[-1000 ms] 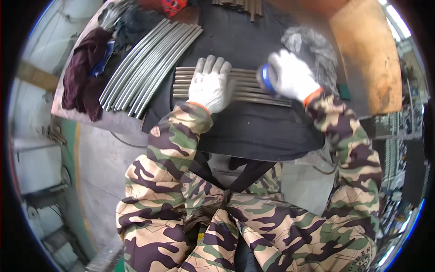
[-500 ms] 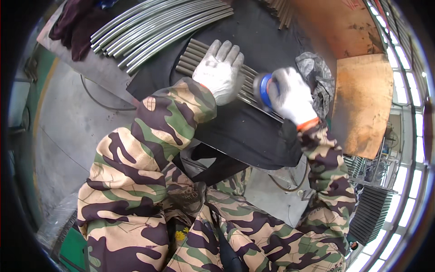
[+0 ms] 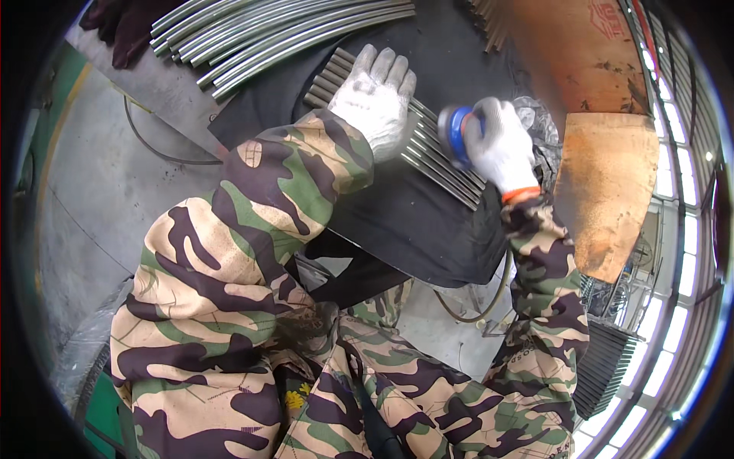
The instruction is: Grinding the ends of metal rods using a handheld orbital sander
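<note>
- Left hand, white work glove, lies flat with fingers spread and released, pressing on a row of straight metal rods at upper centre of the frame.
- Right hand, also gloved, has fingers clenched around a blue-bodied hand grinder, its head touching the rods just right of the left hand.
- Rods sit side by side on a black cloth draped over the table.
- Bundle of long curved metal tubes lies at upper left, apart from the rods.
- Rusty brown metal sheet at right of frame.
- Camouflage sleeves fill the lower half.
</note>
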`<state>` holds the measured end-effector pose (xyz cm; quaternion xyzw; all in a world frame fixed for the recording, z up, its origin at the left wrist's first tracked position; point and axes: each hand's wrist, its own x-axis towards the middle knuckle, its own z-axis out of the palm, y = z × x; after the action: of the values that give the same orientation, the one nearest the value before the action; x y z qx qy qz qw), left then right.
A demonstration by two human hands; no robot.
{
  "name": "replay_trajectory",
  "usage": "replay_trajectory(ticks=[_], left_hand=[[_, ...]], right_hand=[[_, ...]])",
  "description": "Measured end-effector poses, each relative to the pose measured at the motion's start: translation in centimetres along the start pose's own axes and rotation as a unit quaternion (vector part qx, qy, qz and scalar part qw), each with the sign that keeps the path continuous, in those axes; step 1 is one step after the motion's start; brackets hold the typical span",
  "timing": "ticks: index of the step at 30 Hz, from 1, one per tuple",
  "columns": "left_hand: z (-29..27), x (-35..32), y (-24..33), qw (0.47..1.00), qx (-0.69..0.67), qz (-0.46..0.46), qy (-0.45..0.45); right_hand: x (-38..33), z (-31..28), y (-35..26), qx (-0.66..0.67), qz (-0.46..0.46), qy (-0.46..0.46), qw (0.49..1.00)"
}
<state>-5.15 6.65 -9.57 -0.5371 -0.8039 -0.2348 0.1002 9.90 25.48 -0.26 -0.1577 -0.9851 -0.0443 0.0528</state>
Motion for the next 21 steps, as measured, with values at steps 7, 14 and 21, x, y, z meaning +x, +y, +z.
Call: replay_trajectory(ticks=[7, 14, 21], left_hand=[[0.4, -0.6, 0.1, 0.999, 0.024, 0.009, 0.027], [-1.0, -0.8, 0.6, 1.000, -0.010, 0.006, 0.003], [-0.8, -1.0, 0.6, 1.000, 0.001, 0.012, 0.008]], right_hand=[[0.8, -0.5, -0.1, -0.015, 0.013, -0.018, 1.000], [-2.0, -1.6, -1.9, 0.035, -0.050, -0.001, 0.998], [0.2, 0.1, 0.8, -0.012, 0.013, -0.003, 1.000]])
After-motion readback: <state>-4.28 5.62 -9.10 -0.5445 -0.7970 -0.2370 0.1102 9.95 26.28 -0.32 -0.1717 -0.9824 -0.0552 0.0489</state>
